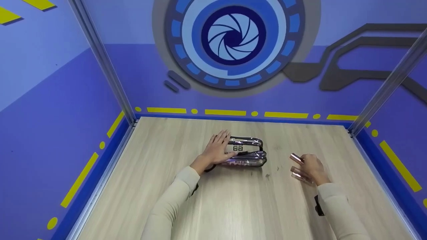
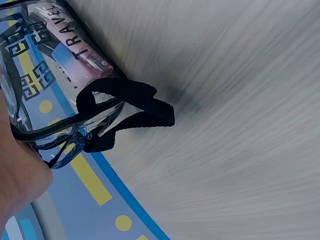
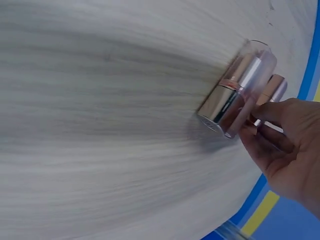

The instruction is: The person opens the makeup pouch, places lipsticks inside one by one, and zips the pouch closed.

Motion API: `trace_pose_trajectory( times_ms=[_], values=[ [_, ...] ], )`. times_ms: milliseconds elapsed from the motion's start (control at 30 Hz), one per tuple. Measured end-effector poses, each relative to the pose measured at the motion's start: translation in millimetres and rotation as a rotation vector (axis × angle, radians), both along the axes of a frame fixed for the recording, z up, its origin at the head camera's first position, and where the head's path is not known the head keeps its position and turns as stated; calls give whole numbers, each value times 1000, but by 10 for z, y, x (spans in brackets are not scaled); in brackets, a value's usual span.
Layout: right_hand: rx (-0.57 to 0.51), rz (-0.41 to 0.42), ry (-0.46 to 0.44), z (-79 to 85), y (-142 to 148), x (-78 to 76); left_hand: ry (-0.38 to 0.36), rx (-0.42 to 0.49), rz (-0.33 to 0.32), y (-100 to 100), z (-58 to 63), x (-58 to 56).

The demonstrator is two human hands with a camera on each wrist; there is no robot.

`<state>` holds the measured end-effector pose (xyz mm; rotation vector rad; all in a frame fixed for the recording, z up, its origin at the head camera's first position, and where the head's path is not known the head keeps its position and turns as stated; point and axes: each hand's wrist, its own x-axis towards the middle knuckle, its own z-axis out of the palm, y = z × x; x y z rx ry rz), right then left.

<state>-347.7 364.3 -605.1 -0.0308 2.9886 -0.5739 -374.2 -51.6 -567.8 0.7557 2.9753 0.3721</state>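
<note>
Near the middle of the table, my left hand (image 1: pixel 217 150) rests with straight fingers on the left part of a clear pouch (image 1: pixel 248 163) with black trim. "TRAVEL" lettering shows in the left wrist view, where pink items (image 2: pixel 80 62) lie inside the pouch and a black strap loop (image 2: pixel 145 102) sticks out from its end. Over to the right, my right hand (image 1: pixel 313 166) pinches a slim rose-gold cosmetic tube (image 3: pixel 275 87), partly hidden by the fingers. Right beside it is a larger clear container (image 3: pixel 240 87) with rose-gold parts; whether the fingers touch it too I cannot tell.
Pale wood-grain tabletop (image 1: pixel 220 206) lies under everything. A blue-purple printed wall (image 1: pixel 140 76) stands behind it, and side walls with metal corner posts (image 1: pixel 103 63) bound the left and right.
</note>
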Motion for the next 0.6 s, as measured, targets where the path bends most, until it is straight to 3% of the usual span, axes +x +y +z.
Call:
trace_pose_trajectory(
  times_ms=[267,600],
  values=[
    [4,-2,1,10,-6,-27,18,4,-2,-14,51,29],
    [-37,-28,33,55,17,32,13,-6,-13,-19,1,6]
  ],
)
